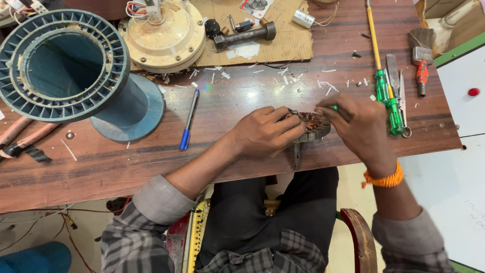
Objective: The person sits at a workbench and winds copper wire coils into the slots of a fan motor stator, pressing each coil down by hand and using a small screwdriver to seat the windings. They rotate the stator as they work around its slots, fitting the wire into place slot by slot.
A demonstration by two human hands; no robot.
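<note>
Gripping the stator at the table edge, the left hand steadies it. The right hand pinches a green-tipped tool over its copper windings

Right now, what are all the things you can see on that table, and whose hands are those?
Round metal motor core wound with copper wire: one, grey and copper, front table edge, under both hands.
Big ribbed blue plastic spool: one, left side.
Round cream metal motor housing: one, top, beside spool.
Blue pen: one, centre-left.
Dark metal hammer: one, on brown cardboard sheet, top.
Green-handled screwdriver with yellow shaft: one, right.
Brush with red handle: one, far right.
White scraps: many, scattered mid-table.
Brown wooden table: one.
Orange wristband: one, right wrist.
Left hand: gripping core.
Right hand: pinching something green at core's edge.
</note>
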